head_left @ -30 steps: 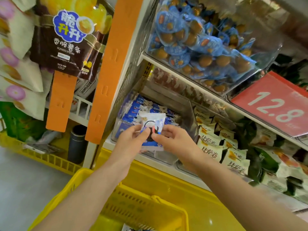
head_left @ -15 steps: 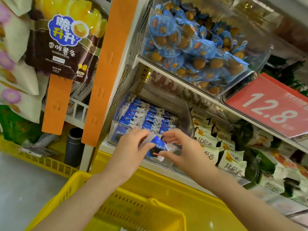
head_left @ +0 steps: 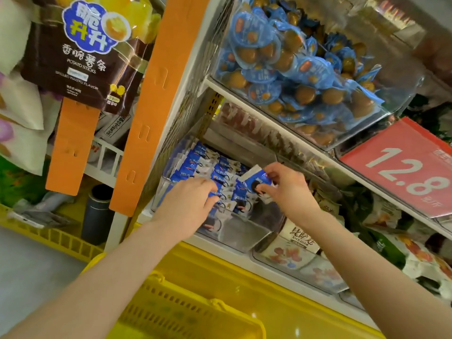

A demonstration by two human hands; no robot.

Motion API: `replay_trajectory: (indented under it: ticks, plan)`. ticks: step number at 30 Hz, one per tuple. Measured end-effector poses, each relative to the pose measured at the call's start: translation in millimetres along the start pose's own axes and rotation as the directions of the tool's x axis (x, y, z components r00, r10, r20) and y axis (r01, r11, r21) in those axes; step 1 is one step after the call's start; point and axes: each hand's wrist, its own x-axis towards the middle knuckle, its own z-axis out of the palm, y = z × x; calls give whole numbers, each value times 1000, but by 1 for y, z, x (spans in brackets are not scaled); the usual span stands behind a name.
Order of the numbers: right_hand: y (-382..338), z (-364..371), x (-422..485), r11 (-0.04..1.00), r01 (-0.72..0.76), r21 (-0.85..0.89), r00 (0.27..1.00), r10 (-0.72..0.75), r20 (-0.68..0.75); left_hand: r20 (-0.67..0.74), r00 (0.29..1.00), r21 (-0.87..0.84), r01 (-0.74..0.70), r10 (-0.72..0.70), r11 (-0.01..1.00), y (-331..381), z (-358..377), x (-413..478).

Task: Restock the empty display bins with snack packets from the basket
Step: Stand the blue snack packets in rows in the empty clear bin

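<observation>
1. Shop shelving fills the view. A clear bin (head_left: 241,232) sits on the lower shelf, a yellow basket (head_left: 188,311) stands below it in front of the person, and an upper shelf (head_left: 269,119) overhangs close above.
2. Right hand (head_left: 289,190): thumb and fingertips pinch one blue-and-white packet (head_left: 256,181). It is held tilted just above the right end of the rows of packets (head_left: 203,165) standing in the bin.
3. Left hand (head_left: 188,207): bent fingers lie on the tops of the front rows. Whether it grips a packet cannot be told.
4. Hazard: the pinch takes only one end of a slick wrapper. A slip would likely drop the packet flat into the bare front part of the bin, or over the front wall toward the basket.
5. Hazard: pressing the packet in could tip the upright rows forward. The left hand seems placed to brace them.
6. Clearance: headroom is limited by the upper shelf edge. On the right, the bin wall stands against a neighbouring bin (head_left: 297,261) of other snacks. Open room lies at the bin's front, so the approach is best made from the front and above.
</observation>
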Motion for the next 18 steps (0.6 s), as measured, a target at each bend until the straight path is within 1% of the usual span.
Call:
replay_trajectory:
  ticks: [2, 3, 7, 9, 11, 15, 18]
  plan:
    - [2, 12, 13, 979, 0, -204, 990, 29, 138, 2, 999, 146, -54, 55, 988, -5, 8, 2]
    - [4, 19, 17, 963, 24, -269, 983, 27, 184, -14, 998, 171, -63, 67, 983, -7, 12, 1]
    - [5, 36, 30, 923, 147, -356, 959, -45, 280, -63, 991, 162, -109, 120, 981, -11, 19, -3]
    - [3, 42, 38, 900, 206, -383, 921, -47, 386, -62, 987, 151, -135, 146, 979, -15, 20, -3]
    - [1, 48, 46, 896, 228, -382, 882, -23, 471, -42, 987, 148, -148, 156, 978, -17, 20, -4]
    - [11, 62, 50, 926, 168, -339, 861, 30, 508, -28, 987, 138, -154, 159, 978, -17, 19, -5]
    - [18, 67, 48, 915, 168, -367, 889, 20, 457, -28, 986, 129, -161, 165, 979, -18, 20, -4]
